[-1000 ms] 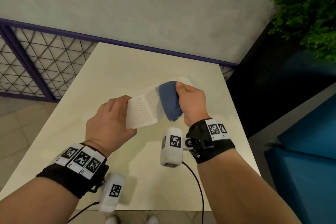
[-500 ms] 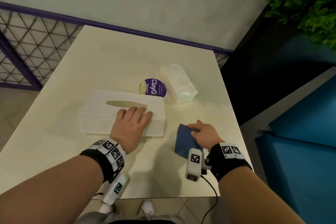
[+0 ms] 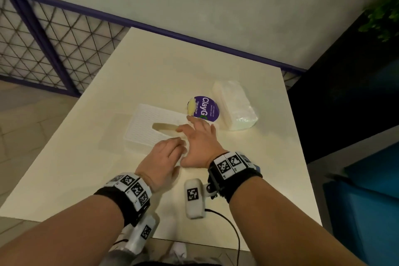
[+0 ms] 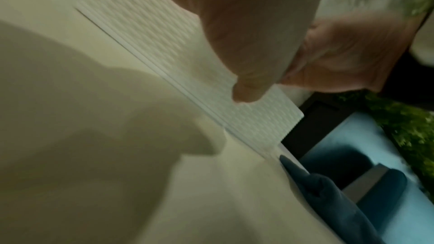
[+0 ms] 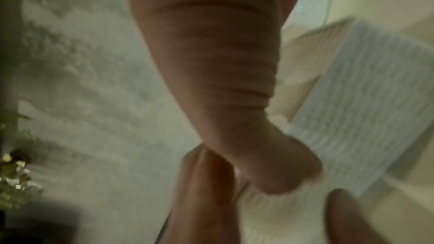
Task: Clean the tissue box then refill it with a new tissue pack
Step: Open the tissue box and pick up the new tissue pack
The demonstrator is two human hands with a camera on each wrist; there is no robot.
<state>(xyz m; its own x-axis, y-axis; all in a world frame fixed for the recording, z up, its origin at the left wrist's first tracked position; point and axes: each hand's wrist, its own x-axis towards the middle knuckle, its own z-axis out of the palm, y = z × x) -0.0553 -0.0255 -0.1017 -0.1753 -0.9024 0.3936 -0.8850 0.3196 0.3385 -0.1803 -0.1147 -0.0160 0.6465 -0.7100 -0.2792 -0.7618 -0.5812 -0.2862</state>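
The white textured tissue box [image 3: 149, 127] lies flat on the table, its slot facing up with nothing sticking out. My left hand [image 3: 172, 147] rests on the box's near right part, thumb against its side [image 4: 246, 90]. My right hand [image 3: 194, 129] reaches over the box's right end with fingers spread and straight, holding nothing. The wrapped tissue pack [image 3: 235, 106] lies to the far right of the box. The blue cloth [image 4: 328, 201] lies on the table near the right edge, mostly hidden behind my right wrist in the head view.
A round purple ClayGo sign [image 3: 206, 107] stands between box and pack. The cream table [image 3: 164, 71] ends at a wall behind and a dark panel on the right. A purple mesh railing [image 3: 43, 39] stands left, a plant [image 3: 384, 2] upper right.
The box came down from my hands onto the table. My right hand let go of the blue cloth and moved left onto the box's right end. My left hand stayed on the box.
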